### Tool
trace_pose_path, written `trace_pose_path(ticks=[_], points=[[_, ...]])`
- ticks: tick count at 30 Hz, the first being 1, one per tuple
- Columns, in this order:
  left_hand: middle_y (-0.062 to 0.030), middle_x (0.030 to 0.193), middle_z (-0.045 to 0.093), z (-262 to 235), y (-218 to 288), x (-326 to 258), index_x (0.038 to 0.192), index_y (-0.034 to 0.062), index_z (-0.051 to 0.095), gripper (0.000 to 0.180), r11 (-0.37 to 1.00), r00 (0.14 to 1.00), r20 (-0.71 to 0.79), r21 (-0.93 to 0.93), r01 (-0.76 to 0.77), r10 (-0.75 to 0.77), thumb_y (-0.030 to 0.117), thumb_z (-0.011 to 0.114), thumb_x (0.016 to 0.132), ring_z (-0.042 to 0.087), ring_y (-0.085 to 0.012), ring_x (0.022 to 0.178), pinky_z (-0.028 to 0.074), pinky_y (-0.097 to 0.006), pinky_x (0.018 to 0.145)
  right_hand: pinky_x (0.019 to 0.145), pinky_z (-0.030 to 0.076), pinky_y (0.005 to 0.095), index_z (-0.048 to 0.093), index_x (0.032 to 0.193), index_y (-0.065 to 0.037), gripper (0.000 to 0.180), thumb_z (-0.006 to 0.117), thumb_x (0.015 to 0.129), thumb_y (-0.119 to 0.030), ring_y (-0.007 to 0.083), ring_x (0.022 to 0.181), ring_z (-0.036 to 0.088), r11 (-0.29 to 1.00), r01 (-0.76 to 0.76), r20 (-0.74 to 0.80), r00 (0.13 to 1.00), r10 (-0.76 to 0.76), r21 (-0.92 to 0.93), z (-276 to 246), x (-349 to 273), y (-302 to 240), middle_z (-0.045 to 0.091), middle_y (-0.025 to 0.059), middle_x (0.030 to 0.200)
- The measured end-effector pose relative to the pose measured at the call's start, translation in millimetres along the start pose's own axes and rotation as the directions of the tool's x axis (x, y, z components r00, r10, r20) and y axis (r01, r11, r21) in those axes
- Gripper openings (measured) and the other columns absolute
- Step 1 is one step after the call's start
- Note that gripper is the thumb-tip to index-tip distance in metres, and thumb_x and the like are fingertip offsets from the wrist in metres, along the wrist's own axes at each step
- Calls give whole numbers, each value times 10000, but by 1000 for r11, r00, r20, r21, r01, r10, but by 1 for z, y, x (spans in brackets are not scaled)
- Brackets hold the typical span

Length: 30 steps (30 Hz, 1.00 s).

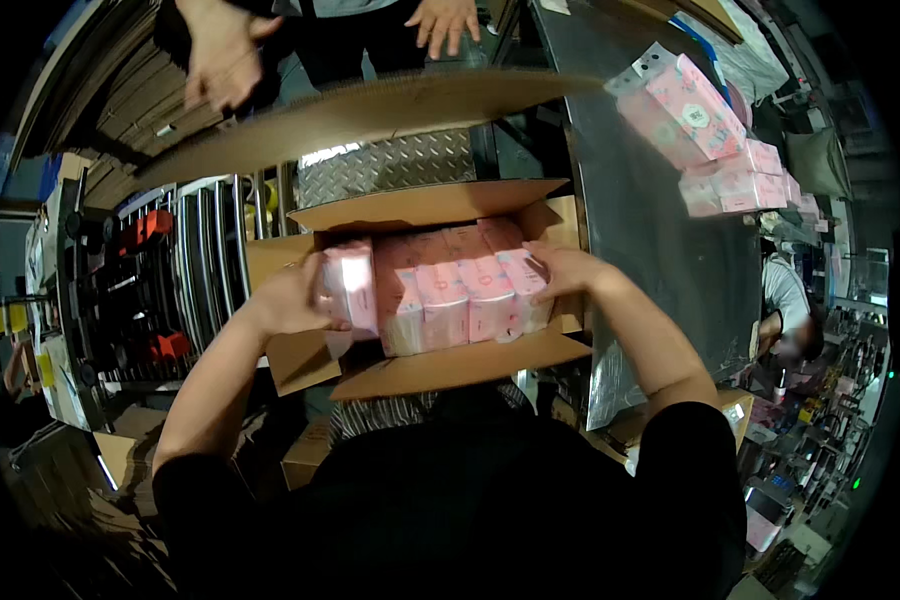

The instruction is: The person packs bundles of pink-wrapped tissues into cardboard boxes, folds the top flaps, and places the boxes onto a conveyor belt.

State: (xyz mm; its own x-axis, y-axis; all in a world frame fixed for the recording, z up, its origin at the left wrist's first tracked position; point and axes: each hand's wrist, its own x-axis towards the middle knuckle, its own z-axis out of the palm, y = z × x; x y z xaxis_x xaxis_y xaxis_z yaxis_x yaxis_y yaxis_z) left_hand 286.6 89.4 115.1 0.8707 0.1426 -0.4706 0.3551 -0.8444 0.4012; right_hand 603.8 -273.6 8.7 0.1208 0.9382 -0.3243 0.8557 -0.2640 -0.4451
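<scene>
An open cardboard box [460, 372] in front of me holds a row of pink, floral soft packs, which look like tissue packs [442, 300]. At its left end, my left hand [295, 298] is closed around the side of a shiny pink tissue pack [352, 285], standing slightly apart from the others. My right hand [568, 270] reaches in at the right end, its fingers spread against the outermost pack [520, 272]. Part of those fingers is hidden between the pack and the box wall.
Across from me are another person's hands [225, 65], with a blurred cardboard sheet [370, 112] below them. A metal table [650, 300] on the right bears more pink packs [692, 110]. Metal rollers [210, 245] and stacked cardboard [90, 85] lie left; a tread plate [390, 170] shows beyond the box.
</scene>
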Motion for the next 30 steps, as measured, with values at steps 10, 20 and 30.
trace_pose_path(ticks=[10, 20, 30], points=[[-218, 1577, 11, 262, 1, 39, 1540, 229, 65, 839, 934, 987, 141, 337, -118, 74, 436, 569, 903, 23, -475, 1435, 120, -659, 1114, 1062, 112, 751, 223, 1498, -403, 938, 763, 743, -269, 430, 1449, 36, 971, 23, 413, 907, 80, -237, 103, 35, -59, 12, 112, 1597], [-195, 1564, 160, 181, -61, 84, 1374, 127, 471, 496, 977, 857, 499, -213, -17, 124, 391, 415, 958, 39, -406, 1451, 53, -544, 1174, 1005, 416, 449, 457, 1385, -92, 490, 529, 915, -209, 366, 1163, 529, 867, 97, -5, 994, -109, 488, 60, 38, -73, 565, 191, 1268], [-283, 1555, -97, 321, 10, 102, 1518, 53, -20, 991, 863, 967, 251, 497, -86, -48, 643, 458, 882, -90, -478, 1432, 183, -605, 1120, 823, 460, 354, 535, 1206, -29, 427, 633, 791, -6, 279, 932, 544, 271, -756, -779, -462, 424, 596, 76, -386, -58, 553, 153, 1055]])
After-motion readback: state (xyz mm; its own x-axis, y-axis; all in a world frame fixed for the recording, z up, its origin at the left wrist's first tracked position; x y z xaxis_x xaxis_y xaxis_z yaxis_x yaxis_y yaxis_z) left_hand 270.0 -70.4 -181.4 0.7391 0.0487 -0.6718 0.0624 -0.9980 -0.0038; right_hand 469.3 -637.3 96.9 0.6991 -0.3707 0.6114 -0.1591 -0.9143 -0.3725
